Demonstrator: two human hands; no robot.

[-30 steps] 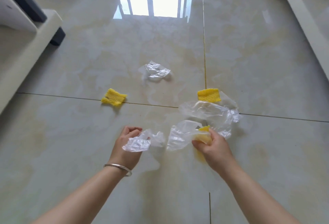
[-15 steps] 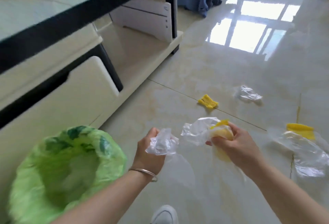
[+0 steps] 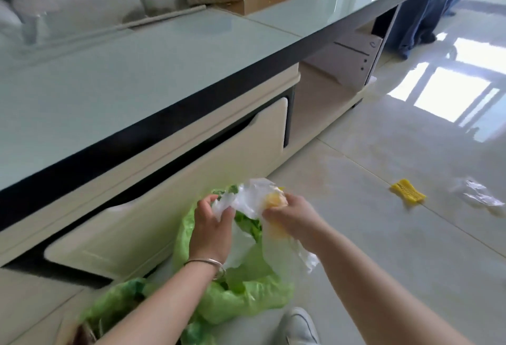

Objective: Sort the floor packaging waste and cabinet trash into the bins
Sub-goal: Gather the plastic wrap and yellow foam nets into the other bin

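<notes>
Two hands meet above the green bin bag (image 3: 247, 287), where half a second ago they were held apart over bare tile to its right. The left hand (image 3: 209, 231), a bangle (image 3: 206, 262) on its wrist, is curled tight on a crumpled clear plastic wrap (image 3: 223, 206). The right hand (image 3: 291, 216) pinches a yellow foam net (image 3: 275, 200) bundled in more clear film (image 3: 253, 194), with a loose tail of film hanging below the wrist; whether the two plastics touch is hard to tell through the blur. The bag's mouth lies directly beneath both hands, close against the cream drawer front (image 3: 175, 196) of the glass-topped cabinet (image 3: 137, 78), and it now sits mid-frame instead of at the lower left. A white shoe (image 3: 299, 327) shows just beside the bag. Well apart on the floor (image 3: 383, 248) to the right lie another yellow net (image 3: 408, 194) and a crumpled clear wrapper (image 3: 479, 196), both nearer the frame edge than before.
</notes>
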